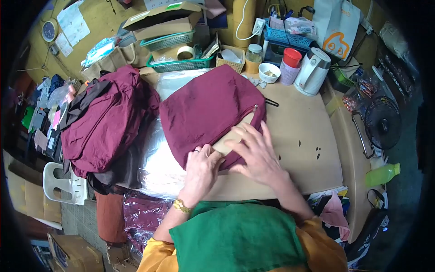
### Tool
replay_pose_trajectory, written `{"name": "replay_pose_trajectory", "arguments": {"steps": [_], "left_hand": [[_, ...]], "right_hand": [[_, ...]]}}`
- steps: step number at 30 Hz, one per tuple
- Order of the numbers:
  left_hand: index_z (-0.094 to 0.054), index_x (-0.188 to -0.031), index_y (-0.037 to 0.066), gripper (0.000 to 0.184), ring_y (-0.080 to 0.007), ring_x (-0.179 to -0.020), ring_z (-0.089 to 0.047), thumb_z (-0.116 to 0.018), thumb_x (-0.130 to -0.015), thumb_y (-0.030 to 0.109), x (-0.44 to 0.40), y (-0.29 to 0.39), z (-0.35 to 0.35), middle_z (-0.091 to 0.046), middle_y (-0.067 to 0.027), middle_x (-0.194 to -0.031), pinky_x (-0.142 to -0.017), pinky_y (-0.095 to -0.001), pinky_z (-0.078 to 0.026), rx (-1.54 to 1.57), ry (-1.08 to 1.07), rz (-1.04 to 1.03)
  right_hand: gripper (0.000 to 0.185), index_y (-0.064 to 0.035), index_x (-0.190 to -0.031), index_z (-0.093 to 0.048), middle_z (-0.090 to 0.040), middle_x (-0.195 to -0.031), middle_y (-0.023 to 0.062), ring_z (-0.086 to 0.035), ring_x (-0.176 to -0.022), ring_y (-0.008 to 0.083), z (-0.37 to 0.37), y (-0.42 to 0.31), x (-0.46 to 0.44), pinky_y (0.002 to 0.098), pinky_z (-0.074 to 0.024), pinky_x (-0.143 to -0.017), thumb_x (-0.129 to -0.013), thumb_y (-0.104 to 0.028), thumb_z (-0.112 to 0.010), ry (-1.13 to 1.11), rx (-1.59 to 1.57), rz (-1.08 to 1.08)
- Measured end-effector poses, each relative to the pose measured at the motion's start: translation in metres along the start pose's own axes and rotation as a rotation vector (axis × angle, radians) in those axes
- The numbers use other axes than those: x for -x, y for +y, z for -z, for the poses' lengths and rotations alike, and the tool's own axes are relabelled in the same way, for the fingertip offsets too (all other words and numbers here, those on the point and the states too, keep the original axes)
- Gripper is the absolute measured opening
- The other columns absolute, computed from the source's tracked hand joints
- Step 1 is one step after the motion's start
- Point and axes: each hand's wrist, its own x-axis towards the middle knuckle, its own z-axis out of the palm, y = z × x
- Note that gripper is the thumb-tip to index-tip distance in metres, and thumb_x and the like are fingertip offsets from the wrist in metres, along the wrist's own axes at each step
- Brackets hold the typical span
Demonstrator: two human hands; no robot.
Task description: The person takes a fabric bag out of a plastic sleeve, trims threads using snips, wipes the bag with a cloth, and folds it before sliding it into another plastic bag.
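Observation:
A maroon fabric bag (204, 106) lies on the table in front of me. Its zipped opening faces me, and a tan, flat surface (225, 146) shows through the gap. The zip pull sits at the opening's far right end. My left hand (201, 165) is closed on the near edge of the opening, its fingertips partly hidden. Over the right part of the opening is my right hand (256, 152), its fingers spread and touching the tan surface or the edge; which one I cannot tell.
A pile of maroon bags (106, 122) with dark straps lies left, beside clear plastic sleeves (158, 158). Along the back stand green baskets (181, 65), a jar (253, 56), a white bowl (269, 72), a cup (289, 72) and an electric kettle (312, 71). A fan (383, 121) stands right.

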Motion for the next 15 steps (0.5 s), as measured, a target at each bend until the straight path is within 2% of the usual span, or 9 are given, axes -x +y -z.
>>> {"name": "replay_pose_trajectory", "arguments": {"steps": [2, 4, 5, 7, 9, 10, 11, 14, 15], "left_hand": [[-0.070, -0.095, 0.006, 0.016, -0.0279, -0.078, -0.060, -0.069, -0.080, 0.000, 0.019, 0.013, -0.004, -0.061, -0.0114, -0.088, -0.071, -0.0360, -0.045, 0.224, 0.231, -0.069], [-0.064, -0.102, 0.002, 0.017, -0.0272, -0.085, -0.063, -0.069, -0.089, 0.012, 0.051, 0.003, -0.016, -0.063, -0.0104, -0.093, -0.074, -0.0339, -0.050, 0.492, -0.034, -0.193], [-0.064, -0.102, 0.002, 0.017, -0.0272, -0.085, -0.063, -0.069, -0.089, 0.012, 0.058, -0.002, -0.026, -0.063, -0.0104, -0.093, -0.074, -0.0339, -0.050, 0.482, -0.019, -0.184], [-0.060, -0.110, 0.000, 0.025, -0.0213, -0.096, -0.065, -0.064, -0.096, 0.020, 0.068, -0.006, -0.050, -0.066, -0.0062, -0.104, -0.084, -0.0301, -0.052, 1.144, -0.361, 0.389], [-0.054, -0.120, 0.000, 0.037, -0.0160, -0.103, -0.062, -0.052, -0.102, 0.032, 0.070, -0.027, -0.078, -0.064, -0.0048, -0.111, -0.091, -0.0320, -0.052, 1.624, -0.038, 0.689], [-0.053, -0.122, 0.001, 0.040, -0.0160, -0.104, -0.062, -0.049, -0.103, 0.035, 0.061, -0.029, -0.074, -0.064, -0.0063, -0.113, -0.092, -0.0330, -0.052, 1.859, 0.195, 0.788], [-0.054, -0.120, 0.002, 0.040, -0.0167, -0.106, -0.061, -0.044, -0.105, 0.037, 0.054, -0.031, -0.067, -0.063, -0.0079, -0.114, -0.095, -0.0357, -0.053, 1.842, 0.408, 0.897], [-0.054, -0.119, 0.001, 0.035, -0.0183, -0.105, -0.061, -0.044, -0.105, 0.032, 0.047, -0.055, -0.073, -0.063, -0.0087, -0.114, -0.094, -0.0375, -0.054, 1.906, 0.693, 0.950], [-0.055, -0.117, 0.002, 0.028, -0.0166, -0.098, -0.064, -0.044, -0.106, 0.026, 0.041, -0.062, -0.072, -0.064, -0.0074, -0.109, -0.087, -0.0348, -0.057, 1.939, 0.762, 0.990]], "right_hand": [[0.019, -0.0090, -0.081, -0.066, -0.063, -0.078, 0.0047, -0.063, -0.081, 0.0227, -0.016, 0.009, -0.009, 0.0482, -0.0375, -0.100, -0.077, -0.023, -0.077, 0.021, 0.090, 0.248], [0.014, -0.0080, -0.080, -0.066, -0.064, -0.077, 0.0042, -0.063, -0.079, 0.0206, -0.041, 0.034, -0.009, 0.0512, -0.0339, -0.106, -0.079, -0.018, -0.075, -0.141, -0.114, 0.147], [0.013, -0.0080, -0.077, -0.066, -0.065, -0.075, 0.0046, -0.062, -0.075, 0.0211, -0.043, 0.037, -0.009, 0.0447, -0.0406, -0.096, -0.080, -0.018, -0.075, -0.082, -0.145, 0.131], [0.014, -0.0080, -0.075, -0.066, -0.064, -0.072, 0.0046, -0.062, -0.072, 0.0215, -0.039, 0.029, -0.012, 0.0417, -0.0415, -0.087, -0.080, -0.017, -0.074, -0.051, -0.172, 0.099], [0.014, -0.0077, -0.072, -0.066, -0.063, -0.066, 0.0057, -0.060, -0.062, 0.0231, -0.037, 0.022, -0.010, 0.0369, -0.0378, -0.064, -0.082, -0.014, -0.073, 0.037, -0.191, 0.081], [0.014, -0.0077, -0.072, -0.066, -0.063, -0.066, 0.0057, -0.060, -0.062, 0.0231, -0.035, 0.017, -0.006, 0.0369, -0.0378, -0.064, -0.082, -0.014, -0.073, 0.035, -0.201, 0.089], [0.013, -0.0075, -0.071, -0.066, -0.063, -0.064, 0.0060, -0.059, -0.060, 0.0238, -0.032, 0.012, -0.001, 0.0371, -0.0379, -0.064, -0.082, -0.013, -0.072, 0.009, -0.226, 0.039], [0.013, -0.0071, -0.071, -0.067, -0.064, -0.062, 0.0067, -0.056, -0.053, 0.0258, -0.033, -0.001, 0.017, 0.0372, -0.0392, -0.059, -0.083, -0.010, -0.070, -0.027, -0.235, -0.006], [0.017, -0.0079, -0.071, -0.064, -0.060, -0.058, 0.0084, -0.056, -0.050, 0.0276, -0.033, -0.005, 0.022, 0.0384, -0.0398, -0.055, -0.084, -0.014, -0.071, -0.018, -0.228, -0.014]]}}
